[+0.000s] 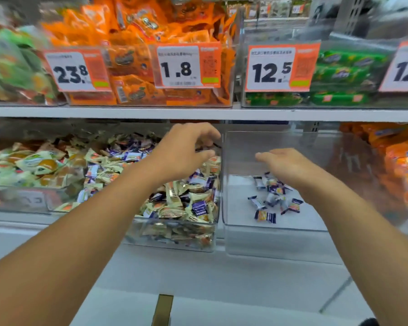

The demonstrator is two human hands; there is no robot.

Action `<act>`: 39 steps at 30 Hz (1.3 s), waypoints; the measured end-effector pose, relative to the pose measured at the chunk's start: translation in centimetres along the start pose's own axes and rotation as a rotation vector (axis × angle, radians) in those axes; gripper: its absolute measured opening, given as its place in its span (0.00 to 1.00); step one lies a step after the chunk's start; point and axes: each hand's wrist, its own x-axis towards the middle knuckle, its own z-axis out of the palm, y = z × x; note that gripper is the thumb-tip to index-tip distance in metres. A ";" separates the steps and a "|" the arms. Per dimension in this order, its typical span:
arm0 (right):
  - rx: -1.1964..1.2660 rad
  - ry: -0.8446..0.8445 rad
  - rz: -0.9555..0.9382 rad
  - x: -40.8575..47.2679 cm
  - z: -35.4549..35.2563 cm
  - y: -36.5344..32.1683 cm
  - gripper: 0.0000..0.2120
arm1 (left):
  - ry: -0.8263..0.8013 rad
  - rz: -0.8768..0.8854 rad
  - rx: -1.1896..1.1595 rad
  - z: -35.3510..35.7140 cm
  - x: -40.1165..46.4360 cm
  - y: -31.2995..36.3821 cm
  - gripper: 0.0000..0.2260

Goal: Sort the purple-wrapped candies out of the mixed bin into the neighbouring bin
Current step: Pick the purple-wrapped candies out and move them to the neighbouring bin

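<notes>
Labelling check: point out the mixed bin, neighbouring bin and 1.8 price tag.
mixed bin (174, 241): head view, clear front wall.
neighbouring bin (276, 243): head view, clear front wall.
1.8 price tag (177, 67): head view, white face.

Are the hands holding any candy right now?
The right hand is open over the neighbouring bin, holding nothing. The left hand curls over the mixed bin; its fingers hide any candy.

Two bare forearms (no sleeves in view); left hand (184, 147); right hand (285, 163)

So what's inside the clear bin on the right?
A small scatter of purple-wrapped candies on the neighbouring bin's floor. The right hand hovers over them, hiding any beneath.
</notes>
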 end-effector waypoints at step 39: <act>0.436 -0.300 0.015 4.6 13.8 -12.3 0.07 | 0.039 -0.189 0.132 -3.6 -4.2 -14.1 0.12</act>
